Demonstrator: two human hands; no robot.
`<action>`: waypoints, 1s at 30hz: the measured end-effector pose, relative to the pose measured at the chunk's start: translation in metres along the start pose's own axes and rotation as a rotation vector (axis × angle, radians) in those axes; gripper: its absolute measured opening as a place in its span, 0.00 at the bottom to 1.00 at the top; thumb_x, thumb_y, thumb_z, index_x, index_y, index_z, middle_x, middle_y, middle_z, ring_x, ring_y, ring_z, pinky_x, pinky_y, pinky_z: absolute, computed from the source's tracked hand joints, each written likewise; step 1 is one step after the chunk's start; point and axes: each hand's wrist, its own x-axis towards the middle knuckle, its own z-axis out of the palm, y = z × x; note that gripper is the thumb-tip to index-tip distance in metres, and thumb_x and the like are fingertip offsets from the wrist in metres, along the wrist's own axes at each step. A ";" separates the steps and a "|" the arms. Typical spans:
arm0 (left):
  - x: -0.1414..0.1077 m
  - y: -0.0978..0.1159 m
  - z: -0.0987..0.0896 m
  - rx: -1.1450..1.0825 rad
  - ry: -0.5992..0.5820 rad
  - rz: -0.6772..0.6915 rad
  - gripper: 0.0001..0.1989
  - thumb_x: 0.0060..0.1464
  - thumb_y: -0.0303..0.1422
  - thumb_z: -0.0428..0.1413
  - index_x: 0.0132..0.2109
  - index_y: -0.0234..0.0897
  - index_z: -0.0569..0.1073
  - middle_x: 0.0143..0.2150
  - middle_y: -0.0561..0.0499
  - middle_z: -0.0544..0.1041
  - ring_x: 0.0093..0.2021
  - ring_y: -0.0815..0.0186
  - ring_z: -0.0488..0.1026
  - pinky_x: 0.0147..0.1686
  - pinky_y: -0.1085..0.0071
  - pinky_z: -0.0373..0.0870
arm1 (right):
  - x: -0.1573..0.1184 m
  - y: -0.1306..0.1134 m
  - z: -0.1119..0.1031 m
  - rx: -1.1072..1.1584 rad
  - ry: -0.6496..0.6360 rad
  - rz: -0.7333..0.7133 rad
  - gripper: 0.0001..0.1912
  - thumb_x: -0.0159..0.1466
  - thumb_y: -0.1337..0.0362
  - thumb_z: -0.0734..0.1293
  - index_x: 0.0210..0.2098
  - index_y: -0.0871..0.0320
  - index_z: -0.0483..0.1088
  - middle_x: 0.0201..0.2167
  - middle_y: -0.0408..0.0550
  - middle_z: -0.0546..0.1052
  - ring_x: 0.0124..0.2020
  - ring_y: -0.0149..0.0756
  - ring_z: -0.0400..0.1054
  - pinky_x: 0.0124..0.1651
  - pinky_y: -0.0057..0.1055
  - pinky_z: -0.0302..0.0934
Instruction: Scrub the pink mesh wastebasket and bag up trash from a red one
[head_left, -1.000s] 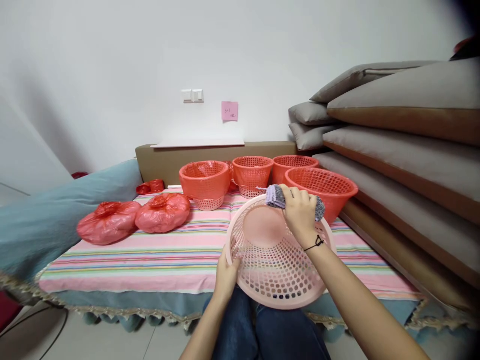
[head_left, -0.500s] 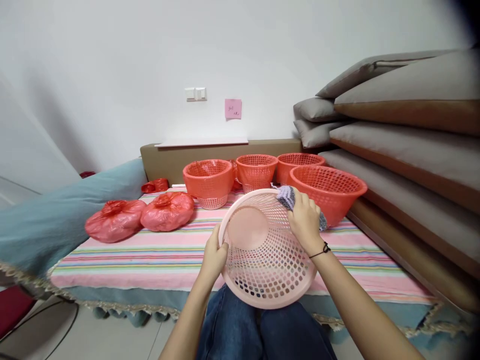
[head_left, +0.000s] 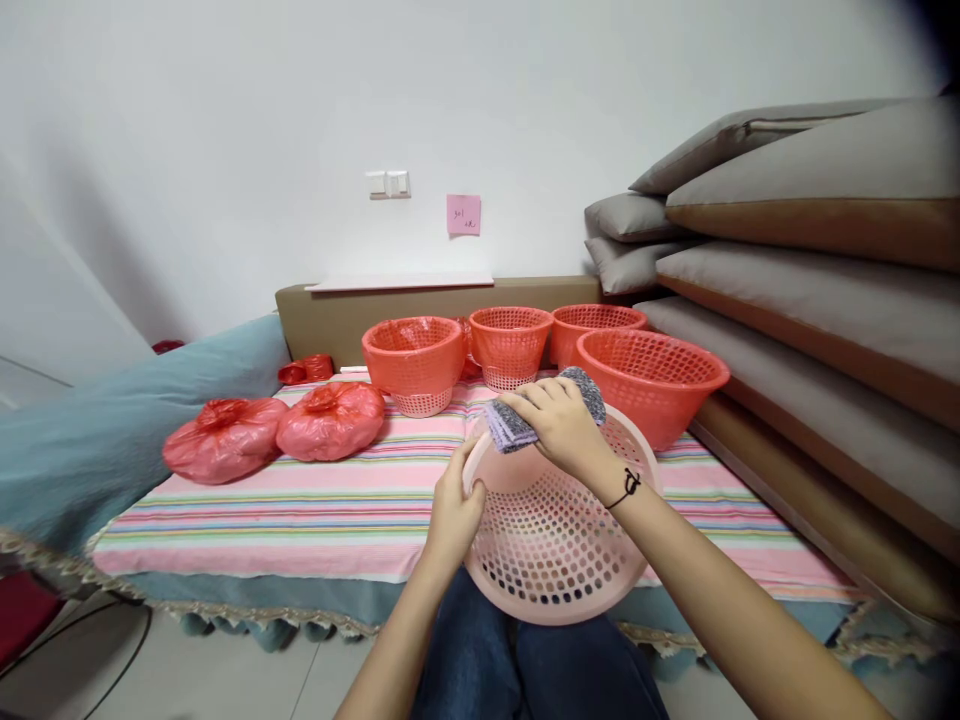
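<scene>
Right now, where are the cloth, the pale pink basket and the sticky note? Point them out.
Cloth (head_left: 508,428): head view, on its folded, lilac-edged end.
Pale pink basket (head_left: 556,540): head view, on its holed side wall.
Sticky note (head_left: 463,215): head view, middle of its front.

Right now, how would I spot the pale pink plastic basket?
Find the pink striped cloth. At its near edge, above blue-jeaned knees, the left hand grips the round plastic basket. It's pale pink; the plastic baskets behind are red.
</scene>
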 end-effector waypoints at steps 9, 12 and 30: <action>-0.041 -0.069 0.017 -0.305 0.115 -0.255 0.32 0.45 0.32 0.59 0.60 0.35 0.68 0.63 0.37 0.70 0.65 0.52 0.66 0.66 0.54 0.58 | -0.023 0.018 0.014 -0.196 0.128 0.506 0.21 0.67 0.68 0.57 0.58 0.59 0.66 0.42 0.54 0.75 0.41 0.47 0.60 0.45 0.42 0.48; -0.045 -0.069 0.024 -0.321 0.117 -0.252 0.34 0.45 0.34 0.60 0.61 0.35 0.67 0.64 0.37 0.69 0.66 0.52 0.65 0.67 0.55 0.56 | -0.034 0.026 0.014 -0.213 0.153 0.602 0.22 0.65 0.69 0.57 0.58 0.60 0.65 0.42 0.55 0.74 0.41 0.48 0.61 0.43 0.41 0.49; 0.000 0.001 -0.015 0.065 -0.069 0.047 0.35 0.38 0.20 0.48 0.56 0.40 0.74 0.58 0.48 0.77 0.62 0.56 0.70 0.66 0.56 0.59 | -0.039 0.013 0.004 0.065 -0.003 0.269 0.24 0.64 0.74 0.57 0.59 0.59 0.65 0.51 0.55 0.74 0.48 0.46 0.64 0.51 0.40 0.53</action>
